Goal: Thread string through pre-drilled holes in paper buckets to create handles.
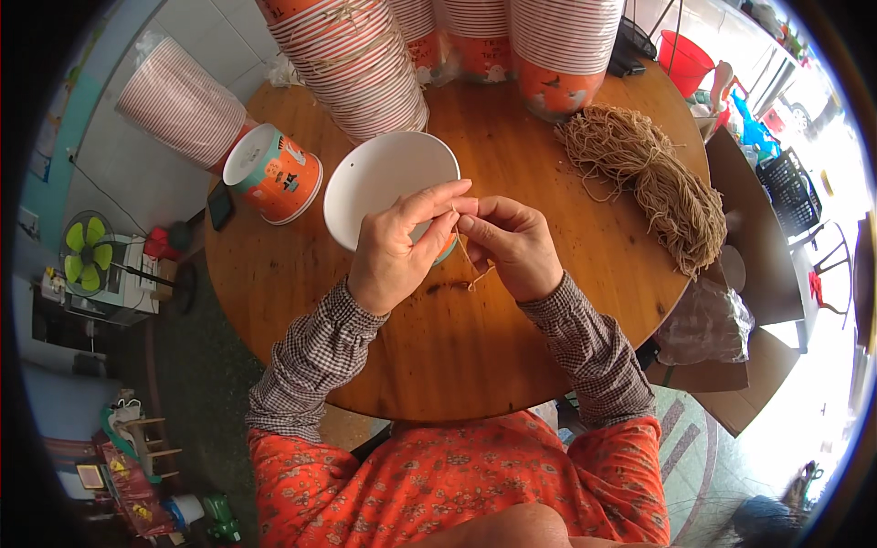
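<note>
Above the near side of a white-lined paper bucket (pixel 379 178), my two hands meet at a thin tan cord (pixel 464 248). Thumb and fingers of my left hand (pixel 402 239) pinch it near the bucket's rim. My right hand (pixel 516 239) pinches the same cord just beside, and a loose end hangs below the fingers. The bucket tilts with its open mouth up; a small dark hole shows in its inner wall. My hands hide its near side. Right of them lies a big bundle of tan cord (pixel 644 178) on the round wooden table (pixel 512 347).
Tall stacks of paper buckets (pixel 356 68) stand along the far edge. One orange and teal bucket (pixel 279 178) sits upside down at left, with a dark phone (pixel 219 205) near it. Cardboard boxes (pixel 754 247) flank the table's right side; a green-bladed fan (pixel 89 253) stands at left.
</note>
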{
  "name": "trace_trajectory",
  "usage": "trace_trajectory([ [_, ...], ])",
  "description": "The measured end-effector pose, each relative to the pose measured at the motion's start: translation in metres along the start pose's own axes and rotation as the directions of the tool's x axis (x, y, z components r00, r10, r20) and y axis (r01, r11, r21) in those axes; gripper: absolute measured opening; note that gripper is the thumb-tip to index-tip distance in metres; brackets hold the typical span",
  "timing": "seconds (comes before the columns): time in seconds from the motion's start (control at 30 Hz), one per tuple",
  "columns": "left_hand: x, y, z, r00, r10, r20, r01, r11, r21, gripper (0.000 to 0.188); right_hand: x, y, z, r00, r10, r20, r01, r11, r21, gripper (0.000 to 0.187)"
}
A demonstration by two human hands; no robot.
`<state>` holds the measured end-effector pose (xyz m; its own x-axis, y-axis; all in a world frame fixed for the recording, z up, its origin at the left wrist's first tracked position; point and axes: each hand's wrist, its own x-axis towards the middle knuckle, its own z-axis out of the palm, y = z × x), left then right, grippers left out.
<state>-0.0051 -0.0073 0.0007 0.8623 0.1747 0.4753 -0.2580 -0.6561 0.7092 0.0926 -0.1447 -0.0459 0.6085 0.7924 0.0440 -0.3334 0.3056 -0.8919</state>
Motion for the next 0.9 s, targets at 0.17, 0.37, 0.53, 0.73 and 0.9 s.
trace_trajectory([
  [0.17, 0.001, -0.002, -0.002, 0.996, 0.090, 0.019, -0.091, 0.993, 0.073, 0.034, 0.003, -0.001, -0.002, 0.990, 0.118, 0.073, -0.128, 0.981, 0.146, 0.018],
  [0.37, 0.002, -0.005, -0.007, 0.975, 0.215, 0.060, -0.222, 0.957, 0.185, 0.034, 0.003, 0.006, -0.004, 0.991, 0.106, 0.084, -0.119, 0.981, 0.156, 0.015],
  [0.53, -0.007, -0.007, 0.000, 0.989, -0.115, -0.099, 0.093, 0.975, -0.199, 0.025, 0.003, 0.005, 0.002, 0.998, 0.051, 0.021, -0.054, 0.981, 0.186, 0.011],
  [0.73, -0.006, -0.007, -0.003, 0.989, 0.033, -0.141, -0.018, 0.994, 0.105, 0.013, 0.001, 0.007, 0.006, 0.992, -0.124, 0.012, 0.124, 0.992, 0.037, 0.007],
  [0.9, -0.008, -0.010, -0.009, 0.993, 0.086, -0.082, -0.063, 0.965, 0.255, 0.012, 0.002, 0.007, 0.003, 0.994, -0.101, 0.031, 0.099, 0.994, 0.055, 0.007],
])
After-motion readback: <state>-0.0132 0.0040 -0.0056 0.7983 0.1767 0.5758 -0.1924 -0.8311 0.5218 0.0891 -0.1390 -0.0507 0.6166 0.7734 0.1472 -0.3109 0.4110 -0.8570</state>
